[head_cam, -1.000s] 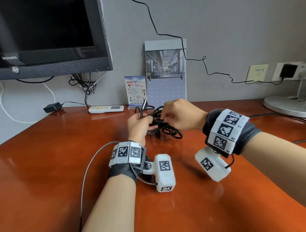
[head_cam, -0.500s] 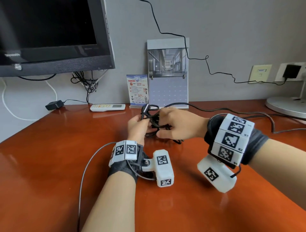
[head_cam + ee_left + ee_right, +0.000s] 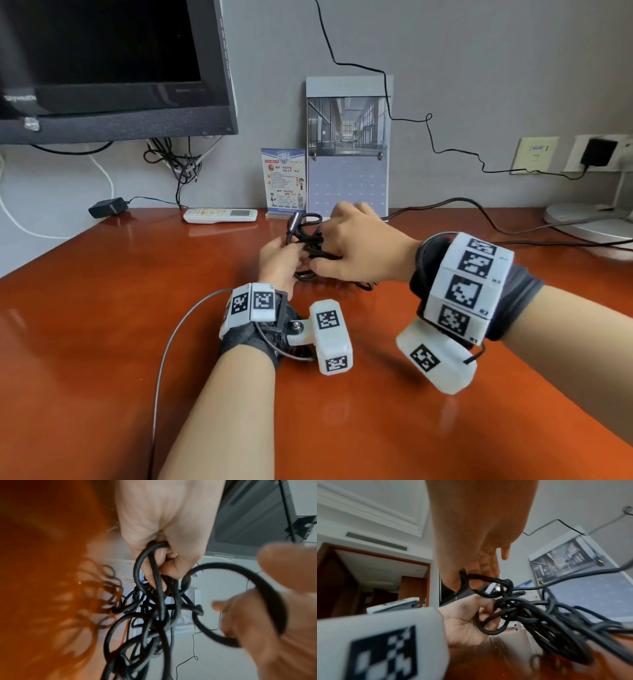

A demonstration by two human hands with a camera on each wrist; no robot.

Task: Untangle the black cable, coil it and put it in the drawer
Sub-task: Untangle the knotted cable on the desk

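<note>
black cable [image 3: 310, 245] tangled, gripped by l hand [image 3: 279, 258] & r hand [image 3: 356, 248].

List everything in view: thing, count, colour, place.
black cable: 1, black, tangled bundle held above the desk centre between both hands
desk: 1, red-brown wood, fills the foreground
monitor: 1, black, upper left at the wall
remote: 1, white, back of desk below the monitor
adapter: 1, black, back left desk edge
calendar: 1, grey-blue, leaning on the wall
leaflet: 1, blue and white, left of the calendar
wall sockets: 2, cream and white, right wall, one with a black plug
lamp base: 1, silver, far right
left hand: 1, grips the tangle
right hand: 1, pinches a cable loop
</note>
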